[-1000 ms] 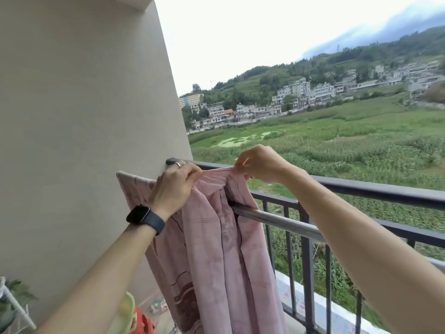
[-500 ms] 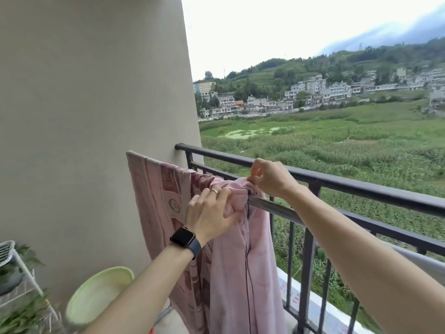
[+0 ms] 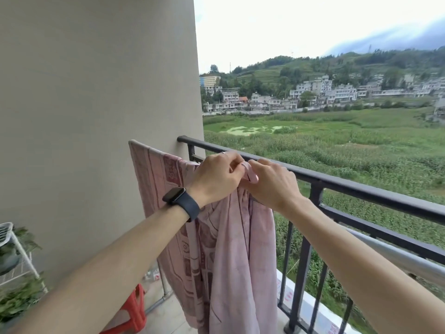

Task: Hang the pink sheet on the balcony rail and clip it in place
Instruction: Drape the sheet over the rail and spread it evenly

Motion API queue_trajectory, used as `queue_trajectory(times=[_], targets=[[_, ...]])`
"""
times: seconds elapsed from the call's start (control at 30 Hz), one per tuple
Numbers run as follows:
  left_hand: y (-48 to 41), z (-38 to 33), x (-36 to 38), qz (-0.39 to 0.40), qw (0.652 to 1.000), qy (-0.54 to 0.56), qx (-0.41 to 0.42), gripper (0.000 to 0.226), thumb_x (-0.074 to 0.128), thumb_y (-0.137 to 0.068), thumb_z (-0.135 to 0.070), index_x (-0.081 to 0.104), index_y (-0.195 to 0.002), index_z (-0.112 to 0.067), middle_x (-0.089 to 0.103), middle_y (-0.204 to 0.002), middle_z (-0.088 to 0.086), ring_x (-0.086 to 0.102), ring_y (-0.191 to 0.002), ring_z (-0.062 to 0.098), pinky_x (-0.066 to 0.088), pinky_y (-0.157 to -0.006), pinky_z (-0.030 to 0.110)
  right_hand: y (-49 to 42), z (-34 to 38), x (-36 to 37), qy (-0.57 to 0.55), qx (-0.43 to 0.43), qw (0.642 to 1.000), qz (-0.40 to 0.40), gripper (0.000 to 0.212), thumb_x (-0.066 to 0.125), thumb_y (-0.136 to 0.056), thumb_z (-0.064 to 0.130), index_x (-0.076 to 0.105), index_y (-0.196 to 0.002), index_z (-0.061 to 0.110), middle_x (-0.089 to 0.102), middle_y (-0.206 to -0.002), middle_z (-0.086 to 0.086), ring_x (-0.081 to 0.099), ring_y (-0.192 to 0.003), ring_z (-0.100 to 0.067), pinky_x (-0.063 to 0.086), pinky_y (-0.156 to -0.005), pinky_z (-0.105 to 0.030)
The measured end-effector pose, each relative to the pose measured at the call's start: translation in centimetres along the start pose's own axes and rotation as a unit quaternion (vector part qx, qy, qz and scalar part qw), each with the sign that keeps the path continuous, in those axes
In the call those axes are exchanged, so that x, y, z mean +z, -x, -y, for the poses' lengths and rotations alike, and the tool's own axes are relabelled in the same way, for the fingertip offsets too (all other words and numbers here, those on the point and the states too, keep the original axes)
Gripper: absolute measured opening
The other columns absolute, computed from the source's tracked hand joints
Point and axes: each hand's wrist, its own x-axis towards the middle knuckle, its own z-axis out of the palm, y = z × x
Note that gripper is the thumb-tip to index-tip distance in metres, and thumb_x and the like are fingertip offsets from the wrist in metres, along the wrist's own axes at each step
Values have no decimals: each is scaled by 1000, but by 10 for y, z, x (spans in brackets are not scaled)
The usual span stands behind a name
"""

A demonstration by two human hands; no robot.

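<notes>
Pink sheet point(image 3: 231, 249): hanging over the silver bar point(image 3: 397, 259).
Left hand point(image 3: 214, 177): I am seeing it pinching the sheet's bunched top.
Right hand point(image 3: 272, 186): pinching there too.

Logged from my feed:
1. Left hand point(image 3: 214, 177), black watch point(image 3: 181, 198) on its wrist, fingers curled on the bunched top of the pink sheet point(image 3: 231, 249).
2. Right hand point(image 3: 272, 186), touching the left and pinching the same bunch. I cannot tell whether the pink piece between them is a clip or a fold.
3. The sheet hangs below both hands.
4. Balcony rail point(image 3: 361, 186), just beyond the right hand.
5. Red stool point(image 3: 134, 309), far below the left forearm.
</notes>
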Motion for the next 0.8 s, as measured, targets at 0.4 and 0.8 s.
queue_trajectory(times=[0.4,0.8], targets=[[-1,-93,12,44,996,62,52,21,44,-98,-34,51,-84,-20,56,-60,-1,48,-48,12,37,-49,28,21,-54,-91,142,218,954,150,15,63,-85,30,57,-82,15,57,-72,2,50,-58,-14,33,-50,-25],[101,-119,25,-51,996,-71,7,26,42,-99,-49,54,-95,-27,63,-68,-3,66,-68,27,50,-55,36,108,-56,-133,108,190,976,19,14,48,-90,11,60,-97,13,51,-65,-2,45,-56,-26,31,-51,-29]])
